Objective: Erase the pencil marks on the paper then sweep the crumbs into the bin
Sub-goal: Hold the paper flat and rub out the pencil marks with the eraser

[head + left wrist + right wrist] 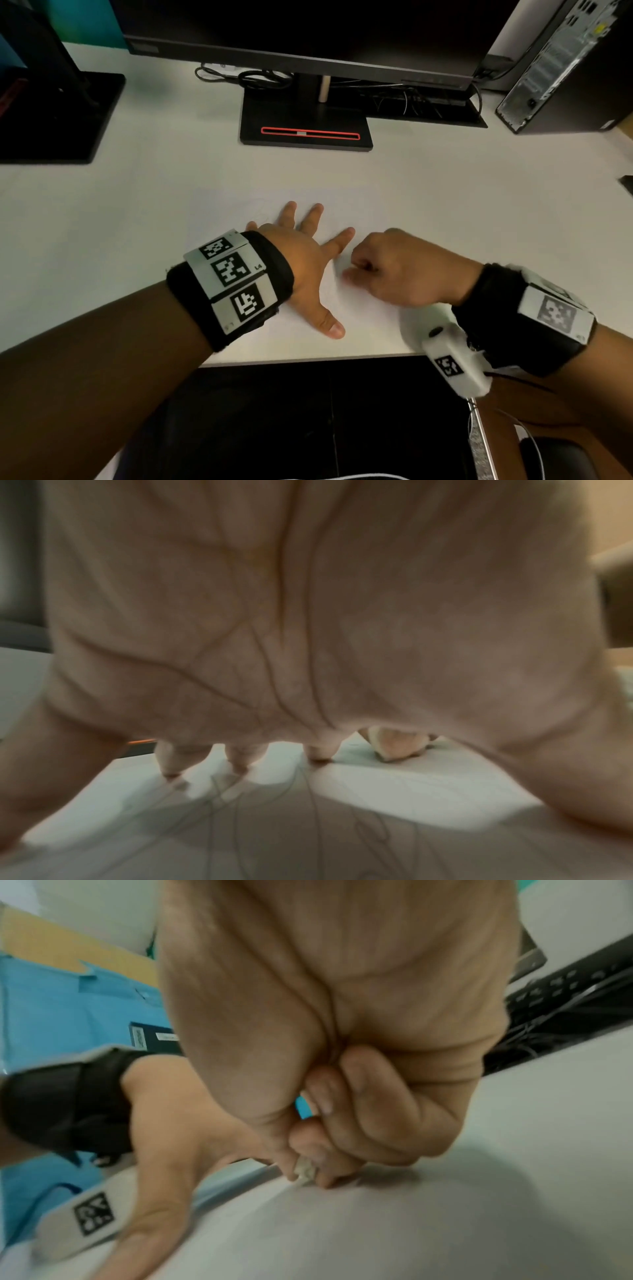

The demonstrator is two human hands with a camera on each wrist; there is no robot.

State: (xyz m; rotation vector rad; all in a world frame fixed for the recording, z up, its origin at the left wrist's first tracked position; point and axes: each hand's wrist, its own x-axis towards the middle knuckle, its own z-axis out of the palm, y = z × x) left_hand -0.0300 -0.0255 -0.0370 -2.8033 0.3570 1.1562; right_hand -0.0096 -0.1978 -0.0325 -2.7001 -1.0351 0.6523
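Note:
A white sheet of paper (359, 219) lies on the white desk near its front edge, with faint pencil lines (318, 829) on it. My left hand (305, 253) lies flat on the sheet, fingers spread and straight, pressing it down. Just to its right, my right hand (394, 267) is curled into a fist. In the right wrist view its thumb and fingers pinch a small pale eraser (304, 1171) whose tip touches the paper. The eraser is hidden in the head view. No bin shows in any view.
A monitor stand (305, 126) with a red slot sits behind the paper, with cables (253, 77) behind it. A second monitor base (58, 116) is at the left, a computer tower (561, 65) at the right. The desk's front edge (308, 359) runs just below my hands.

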